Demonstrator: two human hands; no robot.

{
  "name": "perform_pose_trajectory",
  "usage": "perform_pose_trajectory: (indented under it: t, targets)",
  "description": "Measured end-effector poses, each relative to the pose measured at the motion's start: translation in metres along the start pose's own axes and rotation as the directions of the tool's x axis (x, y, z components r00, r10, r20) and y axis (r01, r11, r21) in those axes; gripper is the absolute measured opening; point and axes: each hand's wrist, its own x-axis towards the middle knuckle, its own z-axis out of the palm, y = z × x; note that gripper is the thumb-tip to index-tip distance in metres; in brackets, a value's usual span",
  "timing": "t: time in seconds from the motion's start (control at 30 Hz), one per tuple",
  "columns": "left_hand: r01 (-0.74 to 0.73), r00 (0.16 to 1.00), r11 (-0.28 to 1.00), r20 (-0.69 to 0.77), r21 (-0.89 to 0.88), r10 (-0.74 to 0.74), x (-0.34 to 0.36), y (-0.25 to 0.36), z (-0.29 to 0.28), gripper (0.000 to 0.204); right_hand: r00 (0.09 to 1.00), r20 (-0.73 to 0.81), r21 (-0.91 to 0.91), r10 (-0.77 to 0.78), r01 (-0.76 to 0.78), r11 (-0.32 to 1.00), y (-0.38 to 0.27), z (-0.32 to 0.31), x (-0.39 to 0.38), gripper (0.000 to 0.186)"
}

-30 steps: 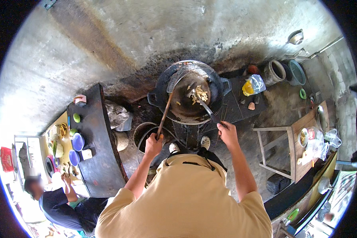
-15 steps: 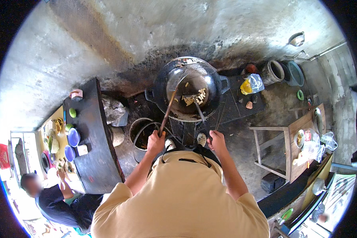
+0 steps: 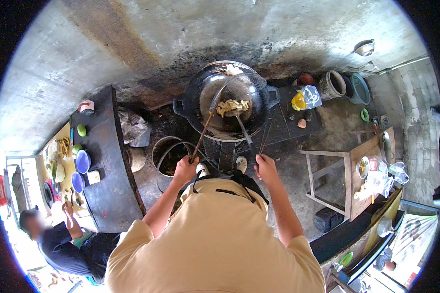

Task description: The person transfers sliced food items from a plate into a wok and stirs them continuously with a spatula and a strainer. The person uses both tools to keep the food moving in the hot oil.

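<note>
Your left hand [image 3: 185,169] was closed round handle of strainer [image 3: 236,89]; your right hand [image 3: 266,169] gripped spatula [image 3: 244,129]. Food [image 3: 233,107] was inside wok [image 3: 192,96], heaped between both tools. Possible risk: tilted strainer or too strong push could spill pieces over rim.

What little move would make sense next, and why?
Probably nudge the spatula, held in the right hand, toward the strainer, held in the left hand: the food pieces inside the wok are bunched at the spatula's head, close to the strainer.
</note>
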Motion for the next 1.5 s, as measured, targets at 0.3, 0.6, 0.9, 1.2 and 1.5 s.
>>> perform_pose_trajectory:
  t: [0.3, 0.6, 0.9, 1.2, 1.5]
  targets:
    - [0.052, 0.998, 0.999, -0.04, 0.001, -0.052, -0.007, 0.013, -0.03, 0.047, 0.987, -0.022, -0.159, -0.158, 0.153, 0.975, -0.005, 0.01, -0.019, 0.036]
    - [-0.036, 0.99, 0.998, -0.134, 0.045, 0.041, 0.002, 0.004, -0.032, 0.046, 0.808, 0.184, -0.739, -0.559, 0.489, 0.463, -0.04, 0.038, -0.043, 0.047]
    - [0.005, 0.997, 1.0, -0.08, -0.007, -0.006, 0.004, -0.005, -0.031, 0.047, 0.858, 0.117, -0.926, -0.499, 0.276, 0.257, -0.069, 0.053, -0.01, 0.053]
    - [-0.003, 0.993, 1.0, -0.116, -0.013, 0.001, 0.005, -0.007, -0.022, 0.044, 0.749, -0.174, -0.759, -0.64, 0.312, 0.572, -0.056, -0.01, -0.021, 0.041]
    - [0.032, 0.998, 0.999, -0.059, -0.043, -0.034, 0.014, -0.009, -0.001, 0.05, 0.959, -0.267, 0.197, -0.096, 0.152, 0.969, -0.002, -0.028, 0.011, 0.034]
